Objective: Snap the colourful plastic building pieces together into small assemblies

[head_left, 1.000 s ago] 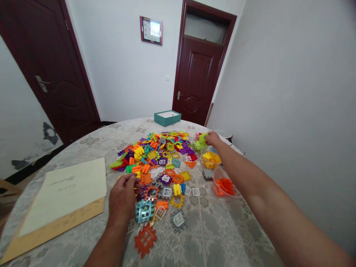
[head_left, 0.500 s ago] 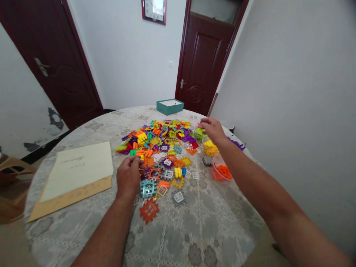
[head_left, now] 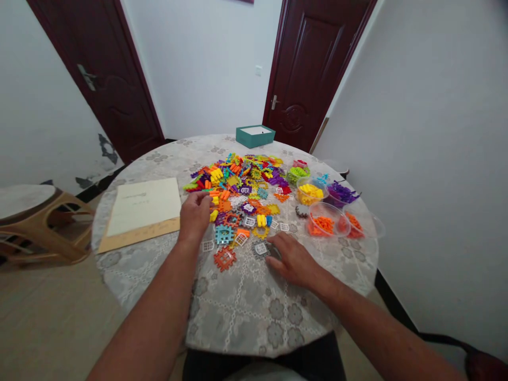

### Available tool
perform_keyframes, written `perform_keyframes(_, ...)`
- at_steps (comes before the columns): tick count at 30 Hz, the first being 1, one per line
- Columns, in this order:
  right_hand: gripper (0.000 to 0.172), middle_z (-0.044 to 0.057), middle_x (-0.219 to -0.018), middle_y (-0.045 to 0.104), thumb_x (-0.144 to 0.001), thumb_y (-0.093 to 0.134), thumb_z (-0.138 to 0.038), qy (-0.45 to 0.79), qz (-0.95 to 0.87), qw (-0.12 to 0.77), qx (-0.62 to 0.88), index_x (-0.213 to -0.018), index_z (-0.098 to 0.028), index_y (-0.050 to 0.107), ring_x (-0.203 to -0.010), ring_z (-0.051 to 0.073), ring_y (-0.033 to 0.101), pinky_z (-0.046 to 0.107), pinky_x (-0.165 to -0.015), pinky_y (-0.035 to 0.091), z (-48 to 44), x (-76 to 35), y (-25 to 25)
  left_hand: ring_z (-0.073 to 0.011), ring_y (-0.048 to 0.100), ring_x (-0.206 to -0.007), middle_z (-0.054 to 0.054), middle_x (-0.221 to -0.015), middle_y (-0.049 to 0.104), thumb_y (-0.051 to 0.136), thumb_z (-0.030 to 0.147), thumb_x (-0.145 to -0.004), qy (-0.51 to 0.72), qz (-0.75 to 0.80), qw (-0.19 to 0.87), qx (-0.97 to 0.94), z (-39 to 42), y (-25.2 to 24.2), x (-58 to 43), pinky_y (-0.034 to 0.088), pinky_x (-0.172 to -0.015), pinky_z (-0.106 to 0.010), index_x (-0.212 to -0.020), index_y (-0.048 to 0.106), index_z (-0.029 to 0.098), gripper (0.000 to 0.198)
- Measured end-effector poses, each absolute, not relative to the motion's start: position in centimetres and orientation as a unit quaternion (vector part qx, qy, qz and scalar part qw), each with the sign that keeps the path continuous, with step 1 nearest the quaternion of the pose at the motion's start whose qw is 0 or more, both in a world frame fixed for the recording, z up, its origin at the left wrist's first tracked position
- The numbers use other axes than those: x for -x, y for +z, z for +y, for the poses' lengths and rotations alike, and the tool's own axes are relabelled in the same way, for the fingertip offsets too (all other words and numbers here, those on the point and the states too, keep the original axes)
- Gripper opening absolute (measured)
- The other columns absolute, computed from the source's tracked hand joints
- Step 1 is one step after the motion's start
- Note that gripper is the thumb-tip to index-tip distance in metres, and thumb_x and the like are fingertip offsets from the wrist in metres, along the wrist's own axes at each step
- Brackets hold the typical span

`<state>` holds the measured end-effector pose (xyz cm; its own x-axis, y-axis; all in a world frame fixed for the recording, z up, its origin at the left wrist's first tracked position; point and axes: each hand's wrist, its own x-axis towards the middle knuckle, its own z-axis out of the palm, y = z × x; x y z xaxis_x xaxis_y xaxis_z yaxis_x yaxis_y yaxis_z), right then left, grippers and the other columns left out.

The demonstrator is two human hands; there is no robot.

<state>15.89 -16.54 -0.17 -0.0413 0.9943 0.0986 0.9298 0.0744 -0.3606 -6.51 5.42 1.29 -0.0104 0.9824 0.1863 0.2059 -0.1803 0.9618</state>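
Note:
My left hand (head_left: 194,214) rests at the near left edge of a heap of colourful plastic building pieces (head_left: 242,177), its fingers curled together by yellow and orange pieces. Whatever lies between those fingertips is hidden. My right hand (head_left: 291,256) is low over the cloth with thumb and fingers apart, holding nothing. Its fingertips are beside a grey notched square piece (head_left: 255,250) with a white window piece (head_left: 261,248) on it. Between the hands lie an orange-red notched piece (head_left: 225,259), a light blue one (head_left: 224,234) and loose white window frames (head_left: 242,239).
To the right stand clear tubs of sorted pieces: yellow (head_left: 310,193), orange (head_left: 323,224), green (head_left: 297,173) and purple (head_left: 342,193). A teal box (head_left: 255,137) sits at the back. Paper sheets (head_left: 145,203) lie left on the round table; a stool (head_left: 43,222) stands beyond.
My right hand has come back from above the tubs to the near grey piece. My left hand stays by the heap. The view has tilted down, showing more of the table's near edge.

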Motion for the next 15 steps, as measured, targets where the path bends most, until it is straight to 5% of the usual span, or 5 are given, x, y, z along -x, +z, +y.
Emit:
perform_keyframes(3, 0.036, 0.014, -0.123, 0.064, -0.095, 0.066, -0.032, 0.110, -0.706, 0.136, 0.686, -0.129, -0.019, 0.063, -0.116, 0.027, 0.059, 0.041, -0.102, 0.047, -15.7, -15.7, 0.1, -0.0287, 0.070, -0.111, -0.015, -0.123, 0.071, 0.062, 0.051, -0.088, 0.378, 0.471, 0.305, -0.736, 3.6, 1.3, 8.6, 0.055, -0.101, -0.047, -0.126, 0.064, 0.016, 0.052)
perform_keyframes(6, 0.042, 0.014, -0.124, 0.064, -0.095, 0.067, -0.035, 0.126, -0.704, 0.129, 0.687, -0.133, -0.019, 0.061, -0.114, 0.027, 0.060, 0.040, -0.099, 0.047, -14.5, -15.9, 0.1, -0.0347, 0.051, -0.143, -0.017, -0.155, 0.053, 0.068, 0.063, -0.085, 0.271, 0.409, 0.216, -0.844, 0.9, -0.2, 11.6, 0.039, -0.120, -0.053, -0.150, 0.050, 0.020, 0.080)
perform_keyframes(11, 0.042, 0.011, -0.121, 0.064, -0.089, 0.073, -0.037, 0.145, -0.711, 0.155, 0.670, -0.127, -0.020, 0.063, -0.109, 0.026, 0.063, 0.037, -0.093, 0.047, -13.4, -16.7, -0.5, -0.0440, 0.035, -0.153, -0.022, -0.166, 0.037, 0.078, 0.074, -0.070, 0.147, 0.405, 0.123, -0.894, -2.7, -3.6, 14.7, 0.034, -0.121, -0.059, -0.161, 0.038, 0.022, 0.113)
perform_keyframes(15, 0.043, 0.010, -0.122, 0.064, -0.089, 0.073, -0.036, 0.122, -0.726, 0.194, 0.648, -0.127, -0.021, 0.062, -0.109, 0.025, 0.062, 0.036, -0.092, 0.048, -13.5, -17.3, -1.4, -0.0447, 0.039, -0.151, -0.025, -0.162, 0.043, 0.073, 0.070, -0.078, 0.139, 0.412, 0.054, -0.899, -3.5, -4.5, 13.8, 0.033, -0.121, -0.060, -0.158, 0.043, 0.018, 0.100)
